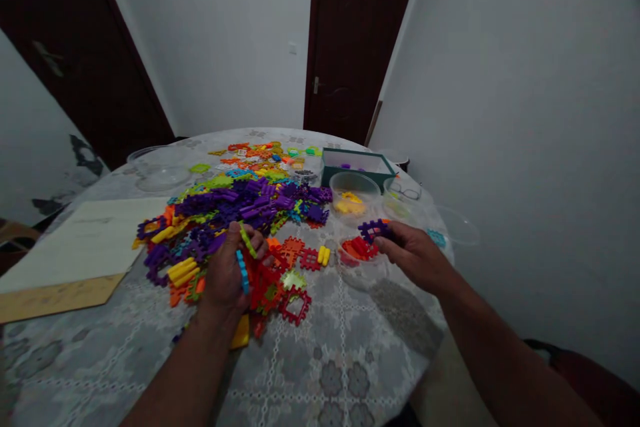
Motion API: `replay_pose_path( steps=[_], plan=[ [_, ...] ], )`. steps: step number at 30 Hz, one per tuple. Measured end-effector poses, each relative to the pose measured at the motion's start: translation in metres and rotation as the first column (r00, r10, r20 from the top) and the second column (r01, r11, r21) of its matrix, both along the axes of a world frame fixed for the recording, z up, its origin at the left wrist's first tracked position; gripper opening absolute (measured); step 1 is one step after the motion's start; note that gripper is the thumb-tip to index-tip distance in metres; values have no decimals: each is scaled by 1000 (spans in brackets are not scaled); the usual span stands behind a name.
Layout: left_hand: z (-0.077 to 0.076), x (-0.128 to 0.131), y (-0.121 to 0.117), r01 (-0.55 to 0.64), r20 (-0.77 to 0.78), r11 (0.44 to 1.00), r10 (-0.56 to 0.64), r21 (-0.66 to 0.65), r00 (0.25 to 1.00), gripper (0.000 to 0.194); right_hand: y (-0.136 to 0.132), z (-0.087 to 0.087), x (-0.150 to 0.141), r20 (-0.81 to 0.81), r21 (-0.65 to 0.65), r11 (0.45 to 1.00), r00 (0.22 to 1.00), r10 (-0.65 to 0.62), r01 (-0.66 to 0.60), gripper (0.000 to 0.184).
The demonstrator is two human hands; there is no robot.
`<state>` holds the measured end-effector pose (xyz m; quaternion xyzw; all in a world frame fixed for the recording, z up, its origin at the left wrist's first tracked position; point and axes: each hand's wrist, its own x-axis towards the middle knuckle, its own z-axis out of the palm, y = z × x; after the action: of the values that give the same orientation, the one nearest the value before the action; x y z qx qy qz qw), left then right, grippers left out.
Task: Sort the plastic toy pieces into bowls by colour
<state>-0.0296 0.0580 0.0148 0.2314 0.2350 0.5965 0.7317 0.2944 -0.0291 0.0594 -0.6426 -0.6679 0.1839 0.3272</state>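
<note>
My left hand (231,266) is closed around a lime-green toothed plastic piece (247,240) and a light blue piece (243,271), above red pieces (265,284) on the table. Between the thumb and fingers of my right hand (411,250) is a purple square building piece (371,230) with toothed edges. It hangs over a clear round tub (345,260) with red pieces (359,249) inside. A large mixed heap of purple pieces (255,204) and other colours lies beyond my left hand. Two short yellow rods (324,255) lie between my hands.
Behind the red tub stand a clear tub (370,182) with yellow pieces and a green-edged box (330,167) holding purple bits. Glasses (407,192) lie at the right. A cream board (75,240) rests at the left, near clear lids (163,178).
</note>
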Motion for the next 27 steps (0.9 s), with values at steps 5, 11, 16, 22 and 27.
replay_pose_path(
  steps=[5,11,16,22,27],
  plan=[
    [-4,3,0,4,14,1000,-4,-6,1000,32,46,6,28,4,-59,998,999,36,-36,28],
    [-3,3,-2,10,31,999,-8,-46,999,33,155,29,66,-24,41,958,959,-283,284,30],
    [-3,1,-1,10,116,996,1,-89,993,35,196,36,56,-67,204,905,927,-368,374,55],
    [-6,-5,3,70,254,993,-45,-92,966,37,101,21,-56,210,152,878,883,420,-454,29],
    [-7,-7,4,85,275,993,-61,-76,959,40,48,-12,-127,388,120,736,713,583,-667,42]
  ],
)
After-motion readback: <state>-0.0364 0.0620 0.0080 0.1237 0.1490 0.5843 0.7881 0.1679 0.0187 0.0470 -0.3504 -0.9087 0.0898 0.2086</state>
